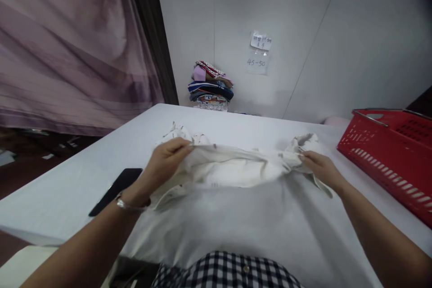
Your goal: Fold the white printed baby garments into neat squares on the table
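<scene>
I saw both hands on the crumpled white printed cloth garment (232, 168), stretched across the white-covered table (67, 189). Left hand (165, 159) fingers were pinched shut on its left edge, right hand (320, 168) fingers closed on the right end. Flat black phone (116, 190) lay just beside the left wrist; red plastic basket (394, 153) stood right.

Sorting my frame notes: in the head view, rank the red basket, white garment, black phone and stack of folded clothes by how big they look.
1. White garment
2. Red basket, cut off by the frame edge, so unsure against the garment
3. Black phone
4. Stack of folded clothes, farther away, so unsure
</scene>
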The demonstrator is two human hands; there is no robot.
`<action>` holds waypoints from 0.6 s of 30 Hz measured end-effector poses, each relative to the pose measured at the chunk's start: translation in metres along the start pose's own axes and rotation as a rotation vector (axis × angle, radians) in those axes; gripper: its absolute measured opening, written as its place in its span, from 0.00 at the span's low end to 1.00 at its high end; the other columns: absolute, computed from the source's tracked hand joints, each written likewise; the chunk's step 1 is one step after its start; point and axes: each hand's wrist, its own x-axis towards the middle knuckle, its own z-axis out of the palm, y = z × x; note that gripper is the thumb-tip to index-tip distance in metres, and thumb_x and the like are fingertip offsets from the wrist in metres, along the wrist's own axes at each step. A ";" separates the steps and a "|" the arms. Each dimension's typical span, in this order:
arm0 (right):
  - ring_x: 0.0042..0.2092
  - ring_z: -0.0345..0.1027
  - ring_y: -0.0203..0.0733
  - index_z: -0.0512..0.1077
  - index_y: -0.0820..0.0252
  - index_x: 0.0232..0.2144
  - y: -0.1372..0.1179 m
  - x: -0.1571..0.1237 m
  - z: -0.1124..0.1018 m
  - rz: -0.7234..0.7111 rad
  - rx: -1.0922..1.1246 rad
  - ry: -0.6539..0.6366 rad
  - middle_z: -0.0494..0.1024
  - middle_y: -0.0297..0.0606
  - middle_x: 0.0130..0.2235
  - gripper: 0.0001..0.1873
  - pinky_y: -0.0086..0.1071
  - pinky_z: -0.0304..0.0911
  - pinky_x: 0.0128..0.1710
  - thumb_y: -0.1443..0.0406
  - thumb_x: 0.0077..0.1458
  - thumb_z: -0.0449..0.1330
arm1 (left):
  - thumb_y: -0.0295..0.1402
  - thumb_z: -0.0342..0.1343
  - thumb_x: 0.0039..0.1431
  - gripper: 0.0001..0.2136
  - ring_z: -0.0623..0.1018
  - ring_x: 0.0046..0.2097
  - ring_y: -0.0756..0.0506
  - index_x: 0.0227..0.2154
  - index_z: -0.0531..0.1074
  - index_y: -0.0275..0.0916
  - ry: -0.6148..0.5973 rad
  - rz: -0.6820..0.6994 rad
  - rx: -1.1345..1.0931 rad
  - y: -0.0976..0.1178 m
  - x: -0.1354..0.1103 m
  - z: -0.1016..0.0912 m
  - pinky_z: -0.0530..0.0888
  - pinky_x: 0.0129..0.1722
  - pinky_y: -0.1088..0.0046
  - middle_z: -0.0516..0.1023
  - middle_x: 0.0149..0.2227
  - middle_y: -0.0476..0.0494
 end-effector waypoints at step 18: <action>0.56 0.59 0.50 0.55 0.58 0.58 -0.081 -0.040 0.072 -0.465 -0.206 0.046 0.65 0.46 0.56 0.30 0.45 0.57 0.53 0.58 0.54 0.54 | 0.45 0.50 0.54 0.16 0.70 0.28 0.51 0.24 0.72 0.37 -0.279 -0.025 -0.051 0.043 -0.006 0.022 0.65 0.27 0.78 0.72 0.24 0.50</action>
